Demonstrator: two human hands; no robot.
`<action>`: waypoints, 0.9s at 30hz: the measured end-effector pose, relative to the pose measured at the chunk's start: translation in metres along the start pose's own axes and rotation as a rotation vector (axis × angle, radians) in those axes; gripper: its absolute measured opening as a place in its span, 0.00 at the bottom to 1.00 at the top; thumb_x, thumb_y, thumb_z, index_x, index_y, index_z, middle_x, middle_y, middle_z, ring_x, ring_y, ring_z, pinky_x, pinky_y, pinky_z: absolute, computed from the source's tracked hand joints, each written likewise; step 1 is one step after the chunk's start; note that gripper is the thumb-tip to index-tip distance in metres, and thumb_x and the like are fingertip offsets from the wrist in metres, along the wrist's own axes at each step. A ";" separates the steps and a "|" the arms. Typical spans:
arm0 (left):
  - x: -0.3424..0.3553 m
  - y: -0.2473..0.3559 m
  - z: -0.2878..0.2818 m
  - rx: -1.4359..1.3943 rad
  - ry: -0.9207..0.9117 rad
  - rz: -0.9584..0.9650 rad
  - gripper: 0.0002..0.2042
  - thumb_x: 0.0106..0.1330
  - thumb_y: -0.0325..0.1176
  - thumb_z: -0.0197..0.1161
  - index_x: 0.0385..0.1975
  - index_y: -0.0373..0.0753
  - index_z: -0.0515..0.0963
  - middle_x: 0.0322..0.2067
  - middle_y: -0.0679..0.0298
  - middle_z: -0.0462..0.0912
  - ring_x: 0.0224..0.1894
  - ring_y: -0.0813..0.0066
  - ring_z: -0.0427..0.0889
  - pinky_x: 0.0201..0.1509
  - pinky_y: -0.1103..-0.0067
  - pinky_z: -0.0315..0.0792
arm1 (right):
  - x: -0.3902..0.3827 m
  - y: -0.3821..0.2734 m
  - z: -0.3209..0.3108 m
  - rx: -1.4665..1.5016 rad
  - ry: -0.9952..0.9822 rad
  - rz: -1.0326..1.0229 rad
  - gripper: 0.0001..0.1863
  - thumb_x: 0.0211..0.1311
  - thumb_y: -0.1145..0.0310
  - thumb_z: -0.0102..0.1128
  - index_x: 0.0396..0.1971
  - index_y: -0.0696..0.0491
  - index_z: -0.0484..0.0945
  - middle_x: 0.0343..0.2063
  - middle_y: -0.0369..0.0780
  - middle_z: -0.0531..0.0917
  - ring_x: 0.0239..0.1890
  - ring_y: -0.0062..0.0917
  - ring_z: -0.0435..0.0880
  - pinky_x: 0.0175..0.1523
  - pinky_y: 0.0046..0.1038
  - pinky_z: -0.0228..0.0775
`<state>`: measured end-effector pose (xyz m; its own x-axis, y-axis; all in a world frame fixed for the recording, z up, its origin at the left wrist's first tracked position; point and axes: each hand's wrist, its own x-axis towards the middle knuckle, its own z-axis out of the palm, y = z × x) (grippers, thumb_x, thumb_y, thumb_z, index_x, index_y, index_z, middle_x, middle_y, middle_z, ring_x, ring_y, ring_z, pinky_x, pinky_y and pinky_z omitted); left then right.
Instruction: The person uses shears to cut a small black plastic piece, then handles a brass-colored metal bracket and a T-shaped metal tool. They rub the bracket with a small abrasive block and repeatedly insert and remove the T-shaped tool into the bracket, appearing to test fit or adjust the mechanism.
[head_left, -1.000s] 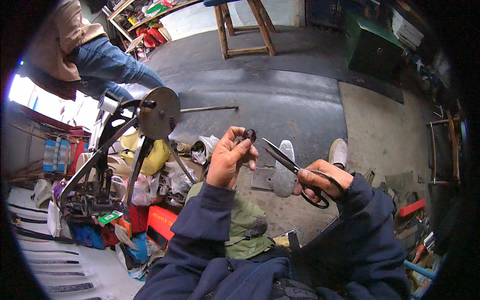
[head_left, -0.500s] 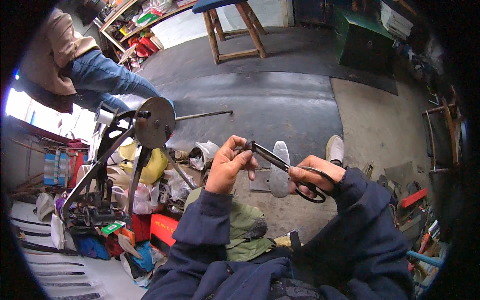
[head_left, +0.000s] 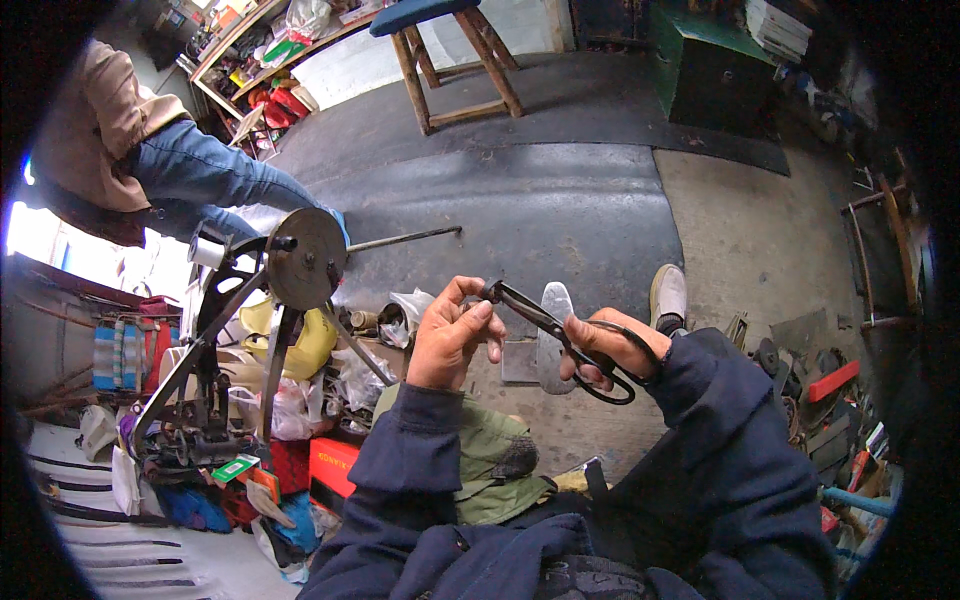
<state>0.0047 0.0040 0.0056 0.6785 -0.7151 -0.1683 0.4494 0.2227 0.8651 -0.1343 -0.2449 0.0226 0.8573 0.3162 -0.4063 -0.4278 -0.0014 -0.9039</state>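
Note:
My right hand [head_left: 612, 352] grips a pair of scissors [head_left: 530, 311] by its large black loop handles, which stand apart. The blades point left and up to a small dark piece [head_left: 491, 289], which my left hand [head_left: 445, 345] pinches between thumb and fingers. At the tips, blade and dark piece overlap, so whether the piece is being cut I cannot tell. Beneath the scissors stands a sole-shaped grey metal plate [head_left: 553, 365], like a cobbler's last, partly covered by my right hand. A green cloth [head_left: 490, 465] lies over my lap.
At left stands a black hand-cranked machine with a round wheel [head_left: 307, 258], bags and a red box [head_left: 332, 466] around it. A person in jeans [head_left: 205, 160] sits beyond. A wooden stool [head_left: 455, 65] and green chest [head_left: 715, 75] stand far off. Tools clutter the right.
My right hand has shifted slightly left and turned, and the scissor handles have spread wider. My left hand keeps its pinch on the dark piece. The whole view has shifted a little.

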 end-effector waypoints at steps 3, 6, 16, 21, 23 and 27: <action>-0.001 -0.001 -0.001 -0.022 -0.011 0.013 0.14 0.76 0.28 0.64 0.57 0.39 0.71 0.28 0.55 0.86 0.26 0.60 0.85 0.30 0.72 0.78 | 0.000 0.002 0.001 0.036 -0.002 -0.013 0.46 0.76 0.27 0.41 0.35 0.60 0.85 0.17 0.32 0.75 0.19 0.19 0.76 0.27 0.24 0.69; -0.001 -0.002 -0.003 -0.030 -0.007 0.012 0.14 0.75 0.28 0.64 0.57 0.39 0.71 0.28 0.55 0.85 0.26 0.60 0.85 0.29 0.73 0.78 | -0.001 0.003 0.005 0.096 0.011 -0.015 0.47 0.74 0.25 0.41 0.33 0.60 0.84 0.16 0.32 0.73 0.18 0.19 0.75 0.26 0.25 0.68; -0.001 -0.005 -0.004 0.007 -0.005 -0.003 0.14 0.76 0.29 0.64 0.56 0.40 0.72 0.28 0.56 0.85 0.25 0.62 0.84 0.29 0.72 0.78 | -0.006 0.000 0.010 0.160 0.038 0.042 0.46 0.73 0.24 0.45 0.30 0.59 0.83 0.14 0.31 0.69 0.14 0.19 0.70 0.22 0.26 0.61; 0.000 -0.002 -0.004 -0.098 0.082 0.015 0.11 0.76 0.29 0.64 0.54 0.41 0.75 0.28 0.57 0.85 0.22 0.66 0.81 0.34 0.67 0.77 | -0.026 -0.015 -0.007 0.022 0.027 0.012 0.36 0.81 0.39 0.47 0.35 0.61 0.85 0.14 0.32 0.72 0.16 0.18 0.70 0.24 0.26 0.61; 0.001 0.000 -0.003 -0.109 0.086 0.028 0.10 0.76 0.29 0.63 0.53 0.42 0.76 0.28 0.58 0.84 0.21 0.67 0.80 0.35 0.65 0.76 | -0.026 -0.018 -0.011 0.008 0.108 0.034 0.33 0.80 0.41 0.52 0.35 0.60 0.86 0.13 0.32 0.73 0.15 0.19 0.70 0.25 0.26 0.62; 0.002 0.000 0.004 -0.119 0.056 0.021 0.09 0.77 0.30 0.63 0.52 0.41 0.77 0.27 0.59 0.84 0.20 0.68 0.79 0.35 0.66 0.76 | -0.008 -0.010 -0.005 0.060 0.383 -0.238 0.19 0.72 0.55 0.66 0.33 0.58 0.81 0.18 0.34 0.78 0.22 0.19 0.77 0.31 0.24 0.68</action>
<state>0.0034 -0.0003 0.0068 0.7184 -0.6720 -0.1795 0.4980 0.3167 0.8073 -0.1356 -0.2519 0.0340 0.9730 -0.0727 -0.2192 -0.2127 0.0878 -0.9732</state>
